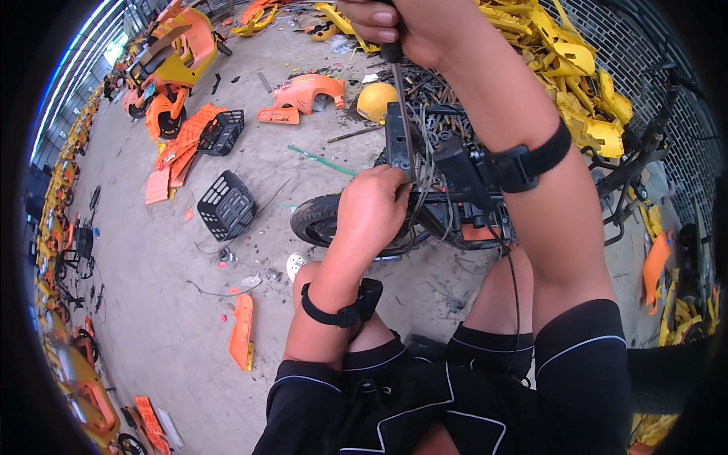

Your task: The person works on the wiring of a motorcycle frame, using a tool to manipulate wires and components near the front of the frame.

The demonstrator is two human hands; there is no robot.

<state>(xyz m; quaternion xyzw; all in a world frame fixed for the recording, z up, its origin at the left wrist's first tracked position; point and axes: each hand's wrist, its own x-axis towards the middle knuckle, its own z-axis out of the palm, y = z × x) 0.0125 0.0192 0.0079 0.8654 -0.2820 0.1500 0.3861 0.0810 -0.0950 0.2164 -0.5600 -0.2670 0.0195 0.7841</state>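
My right hand (398, 26) is raised at the top of the view, wrapped round the black handle of a long screwdriver (401, 95). The metal shaft points down to the stripped frame of a scooter (395, 140). Beside the shaft's lower end, my left hand (371, 205) is closed with its fingertips against the frame. Whatever those fingers pinch is hidden. Grey cables (428, 152) run loose along the frame just right of the shaft. Below my left hand, a black tyre (312, 220) sticks out to the left.
Black plastic baskets (227, 205) and orange body panels (307, 95) lie on the concrete floor at left. A yellow helmet-like dome (376, 101) sits beyond the scooter. Yellow plastic parts (584, 91) are heaped at the far right by a brick wall. An orange scooter (171, 68) stands far left.
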